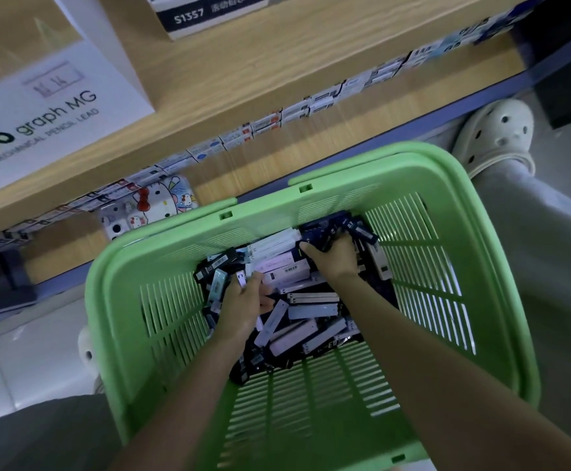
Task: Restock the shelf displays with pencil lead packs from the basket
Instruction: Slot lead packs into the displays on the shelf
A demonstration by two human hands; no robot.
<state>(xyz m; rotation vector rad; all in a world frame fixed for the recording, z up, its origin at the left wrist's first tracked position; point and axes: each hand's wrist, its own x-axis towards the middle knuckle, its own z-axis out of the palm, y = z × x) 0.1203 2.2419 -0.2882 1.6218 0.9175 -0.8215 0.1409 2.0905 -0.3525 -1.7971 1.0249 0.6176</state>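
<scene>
The light wooden shelf runs from 8 to 2 o'clock, small white boxes lining its lower board. Below, the green slotted plastic basket holds a heap of slim oblong pencil lead packs, white, pale blue and black, long axes every way, many lying 9 to 3. The right hand grips a fan of dark blue packs pointing to 1 o'clock; the left hand, at the heap's 9 o'clock, curls round a small white pack.
</scene>
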